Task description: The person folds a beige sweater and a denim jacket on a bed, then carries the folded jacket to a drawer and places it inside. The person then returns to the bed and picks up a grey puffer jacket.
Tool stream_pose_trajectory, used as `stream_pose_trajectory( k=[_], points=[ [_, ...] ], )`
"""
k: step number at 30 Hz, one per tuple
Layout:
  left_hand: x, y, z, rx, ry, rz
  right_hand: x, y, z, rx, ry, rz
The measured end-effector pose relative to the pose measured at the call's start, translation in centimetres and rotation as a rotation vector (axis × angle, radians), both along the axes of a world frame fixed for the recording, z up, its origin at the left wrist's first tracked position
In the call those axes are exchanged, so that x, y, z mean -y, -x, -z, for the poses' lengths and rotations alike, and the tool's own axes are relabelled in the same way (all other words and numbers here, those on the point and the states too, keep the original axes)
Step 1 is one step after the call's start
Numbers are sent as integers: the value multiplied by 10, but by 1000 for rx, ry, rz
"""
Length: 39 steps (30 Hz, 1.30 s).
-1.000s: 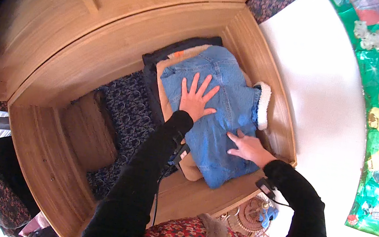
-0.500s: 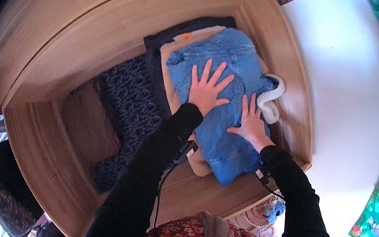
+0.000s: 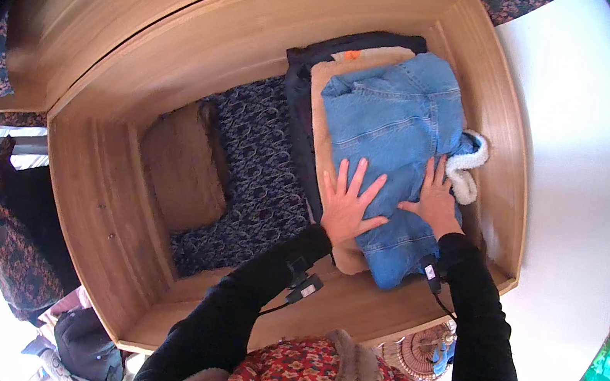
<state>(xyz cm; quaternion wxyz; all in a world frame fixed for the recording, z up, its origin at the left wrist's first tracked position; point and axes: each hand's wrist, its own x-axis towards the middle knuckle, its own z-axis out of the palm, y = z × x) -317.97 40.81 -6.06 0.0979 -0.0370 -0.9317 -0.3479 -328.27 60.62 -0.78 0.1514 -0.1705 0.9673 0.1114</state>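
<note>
A folded blue denim jacket [image 3: 389, 117] with a white fleece collar [image 3: 468, 169] tops a stack at the right end of a wooden chest [image 3: 108, 202]. Under it lie a folded tan garment [image 3: 321, 111] and a dark garment [image 3: 298, 84]. My left hand [image 3: 349, 206] rests with fingers spread on the jacket's near left part. My right hand [image 3: 434, 201] lies on its near right part, close to the collar, fingers and thumb apart. Neither hand grips anything.
Dark blue patterned cloth [image 3: 256, 152] covers the chest floor, with a folded brown textile [image 3: 184, 166] at the left. The raised lid [image 3: 110, 23] stands at the far side. A white surface [image 3: 591, 153] lies right of the chest; a black bag [image 3: 88, 343] sits at lower left.
My left hand has slid toward me over the jacket, from its middle to its near part. My right hand stays near the collar. The view has shifted, so the chest sits further right.
</note>
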Motion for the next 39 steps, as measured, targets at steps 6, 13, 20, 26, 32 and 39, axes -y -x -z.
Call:
stream_pose_trajectory(
  k=[6,13,20,26,32,39],
  points=[
    [-7,13,40,63,115,39,0,5,17,-69,-22,-18],
    [14,2,12,138,73,144,-6,8,-5,56,19,-34],
    [160,-4,-87,-223,-194,100,-39,32,-11,161,195,-154],
    [298,-147,-225,-479,-646,-339,-36,7,-68,168,309,-87],
    [338,-400,-285,-899,-565,-734,38,-116,-121,171,967,-145],
    [243,-635,-290,-1197,-458,-1333,171,-215,-128,343,991,-718]
  ],
)
